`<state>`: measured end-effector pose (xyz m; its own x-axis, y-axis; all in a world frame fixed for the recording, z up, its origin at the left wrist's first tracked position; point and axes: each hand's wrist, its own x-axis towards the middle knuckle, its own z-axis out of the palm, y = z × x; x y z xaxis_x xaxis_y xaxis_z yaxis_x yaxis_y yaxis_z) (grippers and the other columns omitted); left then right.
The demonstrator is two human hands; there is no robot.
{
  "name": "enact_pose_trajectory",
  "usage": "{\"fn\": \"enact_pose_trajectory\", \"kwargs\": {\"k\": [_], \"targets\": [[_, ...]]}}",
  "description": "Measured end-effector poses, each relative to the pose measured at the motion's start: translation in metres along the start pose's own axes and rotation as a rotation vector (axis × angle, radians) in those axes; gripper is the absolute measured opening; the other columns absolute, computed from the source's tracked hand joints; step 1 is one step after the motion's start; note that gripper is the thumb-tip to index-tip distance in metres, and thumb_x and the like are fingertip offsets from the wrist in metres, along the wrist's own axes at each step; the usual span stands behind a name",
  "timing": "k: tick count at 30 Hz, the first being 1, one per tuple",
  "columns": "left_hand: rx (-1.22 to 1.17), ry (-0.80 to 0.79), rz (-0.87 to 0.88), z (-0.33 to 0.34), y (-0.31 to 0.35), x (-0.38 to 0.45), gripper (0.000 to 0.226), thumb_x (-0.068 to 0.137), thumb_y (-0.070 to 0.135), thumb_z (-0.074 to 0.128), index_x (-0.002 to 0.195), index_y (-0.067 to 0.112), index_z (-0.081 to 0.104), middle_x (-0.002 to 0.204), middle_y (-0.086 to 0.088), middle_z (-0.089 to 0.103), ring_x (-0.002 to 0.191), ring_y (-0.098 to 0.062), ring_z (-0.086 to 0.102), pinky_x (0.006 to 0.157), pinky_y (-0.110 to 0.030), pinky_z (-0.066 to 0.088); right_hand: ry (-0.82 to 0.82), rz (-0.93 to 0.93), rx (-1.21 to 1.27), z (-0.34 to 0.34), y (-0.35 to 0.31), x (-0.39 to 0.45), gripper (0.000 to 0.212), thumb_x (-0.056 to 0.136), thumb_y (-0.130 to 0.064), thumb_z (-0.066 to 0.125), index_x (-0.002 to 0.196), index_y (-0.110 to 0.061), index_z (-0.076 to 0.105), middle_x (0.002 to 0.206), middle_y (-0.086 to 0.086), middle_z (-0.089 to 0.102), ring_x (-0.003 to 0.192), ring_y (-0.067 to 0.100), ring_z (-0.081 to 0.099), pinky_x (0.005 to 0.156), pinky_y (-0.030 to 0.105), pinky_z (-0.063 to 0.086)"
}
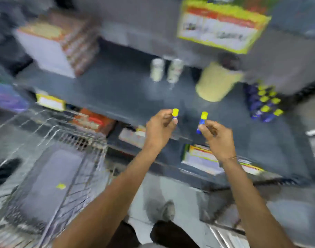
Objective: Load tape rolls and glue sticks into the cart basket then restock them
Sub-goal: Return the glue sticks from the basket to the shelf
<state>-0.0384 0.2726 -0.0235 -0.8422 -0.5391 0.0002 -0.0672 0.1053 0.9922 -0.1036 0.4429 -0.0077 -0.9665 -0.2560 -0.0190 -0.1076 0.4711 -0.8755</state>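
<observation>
The view is blurred by motion. My left hand (161,125) pinches a blue glue stick with a yellow cap (175,113) over the front of the grey shelf (117,97). My right hand (215,136) holds a second blue and yellow glue stick (203,119) upright beside it. Several matching glue sticks (265,104) stand in a cluster on the shelf at the right. The wire cart basket (51,169) is at lower left, with one small yellow item (60,186) on its bottom.
On the shelf stand two white bottles (166,70), a yellow roll-shaped object (215,81) and a white box stack (54,47) at left. A yellow display box (223,25) sits above. Lower shelves hold packaged goods (203,156). My shoe (168,211) shows on the floor.
</observation>
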Motion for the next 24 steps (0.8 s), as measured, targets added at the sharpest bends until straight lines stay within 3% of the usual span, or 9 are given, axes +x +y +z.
{"fn": "enact_pose_trajectory", "kwargs": {"k": [3, 5, 8, 11, 14, 17, 21, 23, 24], "targets": [[0.028, -0.086, 0.041, 0.077, 0.018, -0.003, 0.025, 0.08, 0.005, 0.069, 0.103, 0.014, 0.069, 0.086, -0.002, 0.072, 0.071, 0.005, 0.062, 0.073, -0.013, 0.054, 0.168, 0.066, 0.036, -0.081, 0.035, 0.002, 0.018, 0.085, -0.008, 0.067, 0.079, -0.025, 0.067, 0.077, 0.001, 0.066, 0.056, -0.015, 0.057, 0.061, 0.012, 0.048], [0.037, -0.15, 0.047, 0.123, 0.031, -0.006, 0.025, 0.079, 0.005, 0.07, 0.103, 0.014, 0.069, 0.088, 0.0, 0.072, 0.072, 0.003, 0.064, 0.076, -0.017, 0.054, 0.282, 0.112, 0.064, -0.121, 0.058, 0.005, 0.027, 0.084, -0.006, 0.067, 0.068, -0.027, 0.061, 0.071, 0.001, 0.064, 0.054, -0.01, 0.057, 0.056, 0.022, 0.051], [0.15, -0.179, 0.04, 0.171, 0.042, -0.006, 0.024, 0.081, 0.011, 0.068, 0.104, 0.017, 0.069, 0.098, -0.006, 0.075, 0.085, -0.014, 0.07, 0.085, -0.024, 0.052, 0.448, 0.168, 0.094, -0.152, 0.087, 0.014, 0.005, 0.083, -0.003, 0.067, 0.086, -0.006, 0.065, 0.082, 0.015, 0.07, 0.072, 0.014, 0.061, 0.076, 0.042, 0.053], [0.251, -0.171, 0.027, 0.205, 0.046, 0.001, 0.019, 0.082, 0.011, 0.065, 0.101, 0.015, 0.068, 0.098, -0.008, 0.075, 0.091, -0.021, 0.071, 0.087, -0.026, 0.052, 0.503, 0.228, 0.128, -0.166, 0.104, 0.028, 0.013, 0.083, 0.0, 0.066, 0.096, 0.002, 0.064, 0.091, 0.027, 0.07, 0.08, 0.022, 0.059, 0.085, 0.051, 0.051], [0.299, -0.211, 0.027, 0.229, 0.045, 0.01, 0.016, 0.082, 0.009, 0.065, 0.098, 0.009, 0.067, 0.095, -0.015, 0.074, 0.091, -0.028, 0.07, 0.088, -0.039, 0.054, 0.451, 0.215, 0.045, -0.168, 0.111, 0.045, 0.009, 0.084, -0.002, 0.064, 0.09, 0.005, 0.065, 0.082, 0.02, 0.068, 0.078, 0.019, 0.057, 0.08, 0.047, 0.051], [0.316, -0.204, 0.036, 0.247, 0.041, 0.018, 0.015, 0.079, 0.009, 0.069, 0.094, 0.009, 0.068, 0.092, -0.013, 0.075, 0.087, -0.025, 0.072, 0.086, -0.039, 0.055, 0.422, 0.182, -0.071, -0.167, 0.107, 0.061, 0.013, 0.086, -0.01, 0.065, 0.091, 0.001, 0.066, 0.077, 0.006, 0.063, 0.076, 0.013, 0.052, 0.071, 0.029, 0.042], [0.323, -0.223, 0.057, 0.27, 0.033, 0.028, 0.015, 0.077, 0.009, 0.07, 0.092, 0.011, 0.067, 0.088, -0.01, 0.076, 0.083, -0.023, 0.072, 0.085, -0.038, 0.056, 0.447, 0.168, -0.119, -0.164, 0.105, 0.086, 0.014, 0.084, -0.006, 0.068, 0.095, 0.002, 0.068, 0.092, 0.019, 0.076, 0.079, 0.008, 0.054, 0.076, 0.027, 0.048], [0.301, -0.248, 0.059, 0.28, 0.029, 0.032, 0.019, 0.078, 0.009, 0.071, 0.096, 0.009, 0.066, 0.091, -0.011, 0.076, 0.085, -0.022, 0.072, 0.085, -0.035, 0.057, 0.433, 0.165, -0.173, -0.163, 0.11, 0.091, 0.011, 0.084, -0.003, 0.066, 0.093, 0.003, 0.068, 0.091, 0.021, 0.075, 0.077, 0.012, 0.06, 0.062, 0.01, 0.039], [0.279, -0.261, 0.055, 0.285, 0.027, 0.035, 0.021, 0.078, 0.009, 0.071, 0.098, 0.009, 0.066, 0.093, -0.01, 0.076, 0.086, -0.021, 0.072, 0.086, -0.033, 0.056, 0.427, 0.164, -0.2, -0.162, 0.115, 0.094, 0.009, 0.084, -0.002, 0.064, 0.091, 0.003, 0.068, 0.09, 0.022, 0.075, 0.078, 0.016, 0.064, 0.059, 0.011, 0.035]]}}
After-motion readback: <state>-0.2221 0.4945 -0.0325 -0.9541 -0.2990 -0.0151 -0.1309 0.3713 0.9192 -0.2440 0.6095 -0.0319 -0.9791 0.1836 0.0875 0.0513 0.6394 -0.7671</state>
